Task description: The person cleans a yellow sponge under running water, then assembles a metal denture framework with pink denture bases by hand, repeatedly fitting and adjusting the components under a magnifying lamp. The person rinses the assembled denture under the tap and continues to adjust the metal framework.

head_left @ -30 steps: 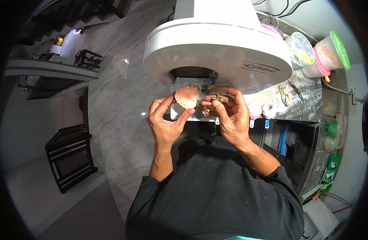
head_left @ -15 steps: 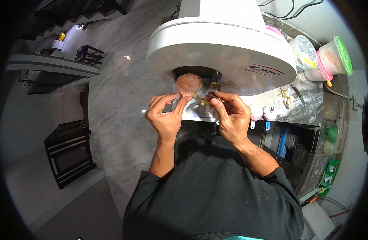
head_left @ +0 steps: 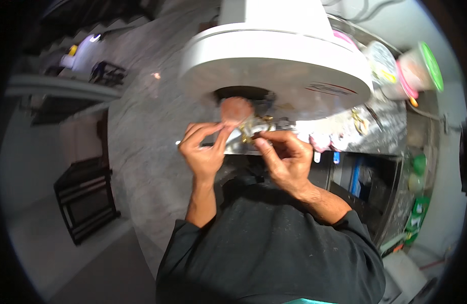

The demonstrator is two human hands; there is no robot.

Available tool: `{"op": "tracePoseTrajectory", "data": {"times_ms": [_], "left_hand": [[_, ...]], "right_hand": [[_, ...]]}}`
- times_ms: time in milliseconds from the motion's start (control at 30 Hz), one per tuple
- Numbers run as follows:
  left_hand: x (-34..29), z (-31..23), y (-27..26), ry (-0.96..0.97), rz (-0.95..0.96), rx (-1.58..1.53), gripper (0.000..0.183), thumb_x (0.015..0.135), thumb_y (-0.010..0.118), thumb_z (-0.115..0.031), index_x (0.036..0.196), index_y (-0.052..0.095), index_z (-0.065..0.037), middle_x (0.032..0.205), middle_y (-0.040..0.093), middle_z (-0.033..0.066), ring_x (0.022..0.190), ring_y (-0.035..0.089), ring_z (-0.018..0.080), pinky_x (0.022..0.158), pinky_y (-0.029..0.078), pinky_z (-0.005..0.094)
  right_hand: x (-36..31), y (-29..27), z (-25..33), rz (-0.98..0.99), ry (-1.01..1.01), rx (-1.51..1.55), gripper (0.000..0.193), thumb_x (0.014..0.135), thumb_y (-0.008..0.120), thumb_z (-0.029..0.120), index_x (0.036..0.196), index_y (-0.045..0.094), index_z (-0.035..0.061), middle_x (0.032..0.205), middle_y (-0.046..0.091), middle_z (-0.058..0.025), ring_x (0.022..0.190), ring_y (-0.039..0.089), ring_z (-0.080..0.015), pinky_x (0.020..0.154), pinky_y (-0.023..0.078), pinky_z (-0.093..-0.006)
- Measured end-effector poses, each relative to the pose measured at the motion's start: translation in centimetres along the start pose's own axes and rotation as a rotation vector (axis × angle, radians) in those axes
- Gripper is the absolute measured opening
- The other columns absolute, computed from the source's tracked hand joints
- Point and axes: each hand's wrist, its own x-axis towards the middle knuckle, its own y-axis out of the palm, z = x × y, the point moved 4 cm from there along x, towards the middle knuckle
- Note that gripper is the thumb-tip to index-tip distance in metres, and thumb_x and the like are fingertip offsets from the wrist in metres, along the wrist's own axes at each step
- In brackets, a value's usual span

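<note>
Left hand [head_left: 205,152]: fingers pinch the rim of a round brown disc [head_left: 236,109], raised under the white machine [head_left: 276,61].
Right hand [head_left: 284,157]: fingertips clamp a small gold piece [head_left: 254,125] just beside the disc.
Handling: gold piece looks light, thin and probably bendable; best gripped at its edges.
Nearby: tubs [head_left: 411,71] on the bench.

The big white machine [head_left: 274,66] hangs low over both hands, so there is little room above them. On the right, tubs [head_left: 413,71] and small bits crowd the desk [head_left: 390,131]. The left side is open above the grey floor [head_left: 142,147].
</note>
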Motion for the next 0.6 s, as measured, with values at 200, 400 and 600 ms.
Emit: {"op": "tracePoseTrajectory", "data": {"times_ms": [200,400,600], "left_hand": [[-2.3,-1.6,-1.2,0.11,0.195,-0.268,0.019,0.08,0.088,-0.013,0.083,0.075,0.0,0.079,0.072,0.0114,0.072,0.064,0.0251,0.066,0.048,0.0338],[-3.6,-0.7,-3.1,0.148,0.118,-0.409,0.021,0.093,0.075,-0.013,0.08,0.067,0.002,0.077,0.063,0.01,0.071,0.053,0.0195,0.065,0.037,0.0309],[-4.0,3.2,-4.3,-0.047,0.037,-0.384,0.022,0.099,0.064,-0.006,0.08,0.06,0.003,0.077,0.056,0.0078,0.075,0.047,0.0159,0.066,0.035,0.0288]], "right_hand": [[-0.8,-4.1,1.5,0.021,-0.114,0.039,0.007,0.085,0.078,-0.003,0.09,0.073,-0.0023,0.079,0.074,-0.0087,0.067,0.072,-0.0116,0.055,0.055,-0.0233],[-3.5,-15.1,3.0,-0.171,0.125,0.347,0.006,0.086,0.072,-0.005,0.091,0.069,-0.0043,0.079,0.074,-0.0153,0.069,0.075,-0.0192,0.059,0.06,-0.0264],[-2.3,-26.7,-3.1,-0.575,0.148,0.008,0.007,0.094,0.068,-0.005,0.1,0.065,-0.0057,0.089,0.073,-0.0162,0.076,0.075,-0.0199,0.067,0.064,-0.0298]]}}
